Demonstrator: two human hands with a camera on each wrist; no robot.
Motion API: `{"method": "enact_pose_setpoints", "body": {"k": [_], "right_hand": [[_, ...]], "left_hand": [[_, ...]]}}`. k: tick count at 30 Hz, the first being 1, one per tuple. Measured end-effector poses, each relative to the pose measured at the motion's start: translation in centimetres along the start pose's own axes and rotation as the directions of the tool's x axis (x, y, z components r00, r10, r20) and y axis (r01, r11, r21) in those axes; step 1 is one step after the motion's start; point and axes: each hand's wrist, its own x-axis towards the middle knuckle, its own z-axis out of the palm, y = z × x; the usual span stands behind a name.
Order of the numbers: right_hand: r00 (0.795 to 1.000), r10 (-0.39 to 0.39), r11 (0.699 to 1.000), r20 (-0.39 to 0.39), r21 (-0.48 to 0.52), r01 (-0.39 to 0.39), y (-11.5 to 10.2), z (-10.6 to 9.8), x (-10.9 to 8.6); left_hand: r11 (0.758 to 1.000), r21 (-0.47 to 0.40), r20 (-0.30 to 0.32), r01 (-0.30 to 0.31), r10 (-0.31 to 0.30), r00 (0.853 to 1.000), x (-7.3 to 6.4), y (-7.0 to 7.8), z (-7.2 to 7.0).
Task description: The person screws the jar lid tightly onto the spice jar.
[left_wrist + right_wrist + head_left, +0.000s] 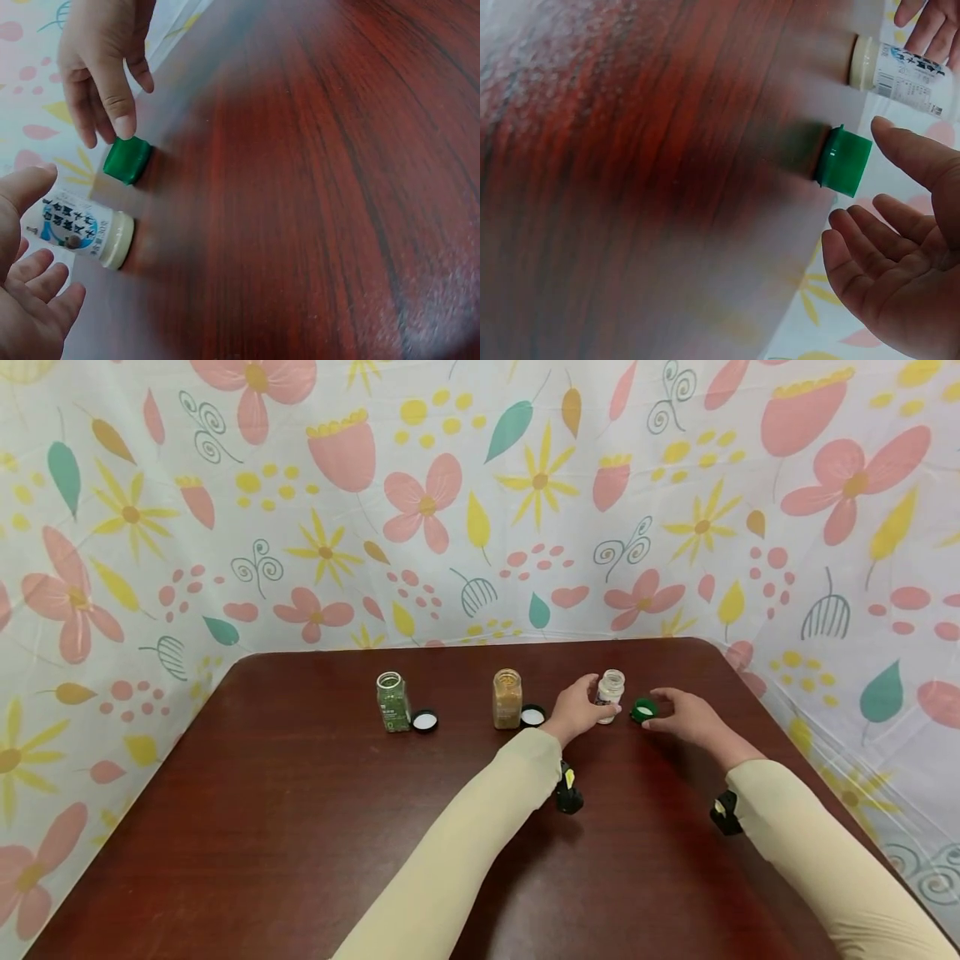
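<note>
A small clear jar (610, 692) with a printed label and white contents stands uncapped near the back right of the table. My left hand (576, 708) is beside it, thumb and fingers spread to either side; a gap shows between fingers and jar in the left wrist view. Just right of the jar lies a green cap (643, 711), its hollow side up. Around that cap my right hand (688, 720) is held with thumb and fingers apart. In the right wrist view the cap (846, 161) sits between the thumb and the fingers, with space around it.
Left of the hands stands an open jar of orange-brown seasoning (507, 700), a black lid (532, 717) beside it. Farther left is an open jar of green flakes (393, 702) with another black lid (424, 721). A flowered cloth (427, 510) hangs behind the dark wooden table (300, 827).
</note>
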Motion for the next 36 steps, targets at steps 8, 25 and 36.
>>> {"method": "enact_pose_setpoints", "body": {"k": [8,25,36], "right_hand": [[1.0,-0.011,1.0,0.004,0.022,0.011,0.5,0.3,0.4],[1.0,-0.019,1.0,-0.001,0.015,0.019,0.6,0.7,1.5],[1.0,0.0,1.0,0.01,0.002,0.0,1.1,1.0,1.9]], "left_hand": [[0.999,-0.014,-0.01,0.044,-0.044,0.999,0.4,0.2,1.0],[0.995,0.019,-0.035,0.095,-0.094,0.995,0.9,0.2,1.6],[0.993,0.098,-0.041,0.073,-0.069,0.997,1.2,0.0,2.0]]}}
